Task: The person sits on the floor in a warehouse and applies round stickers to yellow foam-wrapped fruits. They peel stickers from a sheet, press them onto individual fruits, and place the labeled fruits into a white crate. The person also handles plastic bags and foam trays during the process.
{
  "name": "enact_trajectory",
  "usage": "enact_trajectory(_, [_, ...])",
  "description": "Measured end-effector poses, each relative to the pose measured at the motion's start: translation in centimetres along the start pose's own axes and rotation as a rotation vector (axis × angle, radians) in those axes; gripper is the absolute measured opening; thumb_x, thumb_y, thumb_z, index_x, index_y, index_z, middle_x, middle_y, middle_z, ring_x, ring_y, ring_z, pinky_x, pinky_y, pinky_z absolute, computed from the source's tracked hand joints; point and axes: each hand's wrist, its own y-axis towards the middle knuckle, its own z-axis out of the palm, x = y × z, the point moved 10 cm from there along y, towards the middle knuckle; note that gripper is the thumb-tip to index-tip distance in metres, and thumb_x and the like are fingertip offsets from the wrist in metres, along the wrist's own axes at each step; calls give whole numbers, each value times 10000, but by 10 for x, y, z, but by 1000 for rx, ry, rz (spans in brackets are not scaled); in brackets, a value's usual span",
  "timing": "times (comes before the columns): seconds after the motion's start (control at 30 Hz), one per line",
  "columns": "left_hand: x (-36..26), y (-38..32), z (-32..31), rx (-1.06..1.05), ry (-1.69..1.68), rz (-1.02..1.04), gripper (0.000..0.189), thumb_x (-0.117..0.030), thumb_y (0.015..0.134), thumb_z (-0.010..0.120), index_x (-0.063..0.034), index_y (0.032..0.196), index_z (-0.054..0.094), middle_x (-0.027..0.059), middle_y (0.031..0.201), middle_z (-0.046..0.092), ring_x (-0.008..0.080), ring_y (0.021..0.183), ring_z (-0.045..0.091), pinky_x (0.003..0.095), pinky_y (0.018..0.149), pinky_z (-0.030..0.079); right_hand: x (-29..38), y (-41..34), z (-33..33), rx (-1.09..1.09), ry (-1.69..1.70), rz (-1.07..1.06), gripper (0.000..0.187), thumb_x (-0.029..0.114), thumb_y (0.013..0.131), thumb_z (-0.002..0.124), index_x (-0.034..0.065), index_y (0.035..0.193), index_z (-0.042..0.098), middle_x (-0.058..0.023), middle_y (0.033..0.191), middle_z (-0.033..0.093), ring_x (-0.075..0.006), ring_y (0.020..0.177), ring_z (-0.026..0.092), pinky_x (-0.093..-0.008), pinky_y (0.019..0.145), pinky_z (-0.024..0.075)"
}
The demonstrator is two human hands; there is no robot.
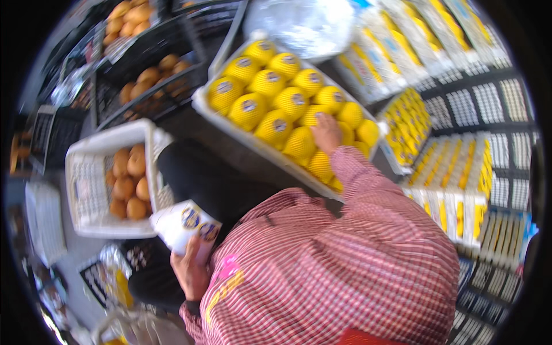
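My left hand (189, 268) grips a white sheet of round stickers (185, 230), holding it over my lap. Printed marks show on the sheet. My right hand (326, 133) reaches into a white foam box (263, 144), its fingertips on one of the fruits in yellow foam nets (248, 111). The netted fruits sit in rows, and many have a round sticker on top. Blur hides whether the right fingers pinch anything. Some fruits lie partly behind my right hand and sleeve.
A white plastic crate (110, 142) at left holds bare orange-brown fruits (124, 187). Black crates (148, 95) with similar fruit stand beyond. A round silvery metal surface (302, 26) lies behind the box. Packed boxes of yellow-netted fruit (448, 164) are stacked at right.
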Motion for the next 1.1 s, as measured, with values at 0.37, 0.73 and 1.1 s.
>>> enact_trajectory(0.37, [-4, -7, -51, -160, -531, 252, 316, -54, 904, 679, 6, 1205, 605, 81, 1122, 677, 162, 994, 650, 300, 869, 515, 368, -47, -335, -17, 1272, -1064, 260, 98, 837, 700, 59, 1092, 672, -74, 1093, 652, -236, 1021, 632, -345, 891, 526])
enact_trajectory(0.73, [3, -14, -79, -177, -489, 310, 181, -41, 893, 701, 5, 1067, 684, 49, 997, 707, 97, 882, 636, 247, 808, 493, 417, -54, -321, 209, 1342, -1071, 126, 149, 806, 746, 63, 896, 735, -71, 891, 715, -235, 837, 680, -339, 755, 550])
enact_trajectory(1.1, [5, -7, -58, -128, -429, 250, 214, -33, 880, 711, 10, 1086, 671, 57, 1018, 702, 113, 902, 639, 259, 819, 499, 391, -48, -306, 205, 1459, -1078, 133, 159, 819, 739, 47, 890, 730, -100, 853, 707, -260, 822, 690, -342, 723, 559])
